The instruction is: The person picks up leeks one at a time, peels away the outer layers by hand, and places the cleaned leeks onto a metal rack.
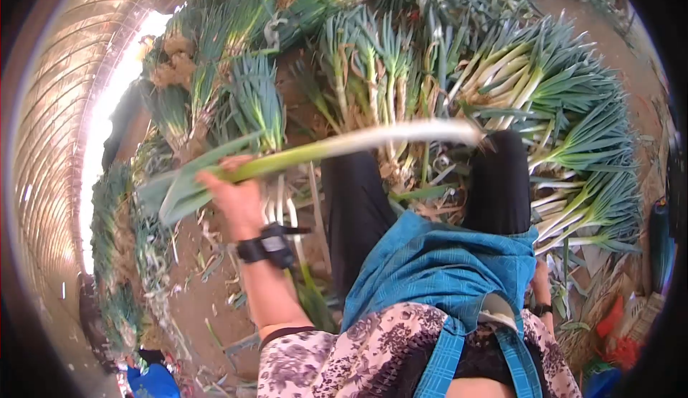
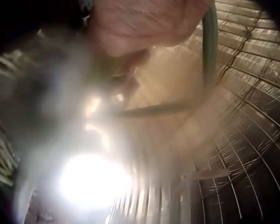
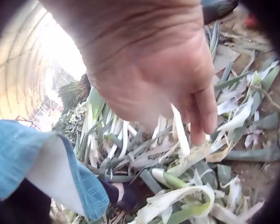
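Note:
My left hand [image 1: 240, 201] grips a large green onion [image 1: 373, 137] near its leaves. The stalk lies nearly level across the head view, its pale root end over my right knee and its folded green leaves beyond the hand to the left. In the left wrist view that hand [image 2: 147, 23] is cut off at the top, with glare and blur over the leaves. My right hand [image 3: 172, 79] hangs down with loosely bent fingers, close over peeled leaves and scraps [image 3: 177, 205]; nothing shows in it. In the head view it is mostly hidden beside my lap.
Bunches of green onions [image 1: 573, 136] lie fanned out at the right, and more bunches [image 1: 258, 100] stand ahead and left. Pale stalks [image 3: 114, 140] lie on the ground by my shoe. A blue apron [image 1: 437, 269] covers my lap. A curved plastic greenhouse wall [image 1: 61, 147] rises at the left.

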`<state>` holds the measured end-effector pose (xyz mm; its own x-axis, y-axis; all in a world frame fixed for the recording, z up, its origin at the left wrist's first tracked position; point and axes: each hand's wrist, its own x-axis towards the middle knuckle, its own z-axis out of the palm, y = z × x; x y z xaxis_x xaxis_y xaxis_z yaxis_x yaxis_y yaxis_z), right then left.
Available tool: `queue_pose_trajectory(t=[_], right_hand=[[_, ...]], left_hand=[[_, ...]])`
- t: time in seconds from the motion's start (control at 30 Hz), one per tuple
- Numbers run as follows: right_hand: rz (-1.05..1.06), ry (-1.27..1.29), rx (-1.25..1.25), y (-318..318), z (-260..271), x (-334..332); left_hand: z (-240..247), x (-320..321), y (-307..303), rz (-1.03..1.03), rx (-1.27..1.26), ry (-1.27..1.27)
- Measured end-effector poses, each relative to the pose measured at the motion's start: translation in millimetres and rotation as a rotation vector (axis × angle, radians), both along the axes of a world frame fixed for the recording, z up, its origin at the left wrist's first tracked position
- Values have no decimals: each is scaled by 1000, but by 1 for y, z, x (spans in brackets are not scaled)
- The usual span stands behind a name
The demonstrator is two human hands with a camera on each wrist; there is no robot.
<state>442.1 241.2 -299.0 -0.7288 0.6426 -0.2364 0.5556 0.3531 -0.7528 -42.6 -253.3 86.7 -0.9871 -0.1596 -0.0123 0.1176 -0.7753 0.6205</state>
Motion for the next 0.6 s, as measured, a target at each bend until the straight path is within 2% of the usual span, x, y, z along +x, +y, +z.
queue_pose_trajectory(t=[0.03,0.1,0.13,0.17,0.2,0.3,0.4,0.43,0.47,0.5,0.53,0.6], right_hand=[[25,-44,-4,-7,2,-5],[30,-147,-16,-13,-3,-1],[38,-175,-21,-13,-5,-3],[45,-203,-25,-14,-9,-6],[52,-223,-23,-14,-14,-10],[91,-288,-46,-10,-14,-15],[108,-369,-125,-8,10,-53],[126,-445,-109,-10,50,-70],[81,-507,-63,-6,28,-70],[124,-432,-38,2,-3,-63],[-3,-285,63,-3,-7,-59],[-40,-326,5,4,-2,-66]], left_hand=[[7,-4,-38,227,-52,-78],[8,12,-120,349,-52,-114],[9,32,-139,504,-48,-230],[-3,51,-159,554,26,-231],[-34,64,-217,549,-42,-270],[-100,127,-280,660,-303,-540],[-127,161,-259,642,-667,-801],[-124,157,-233,615,-773,-834],[-118,145,-200,575,-851,-830],[-111,130,-167,512,-917,-795],[-103,109,-129,439,-968,-733],[-85,74,-60,272,-1039,-604]])
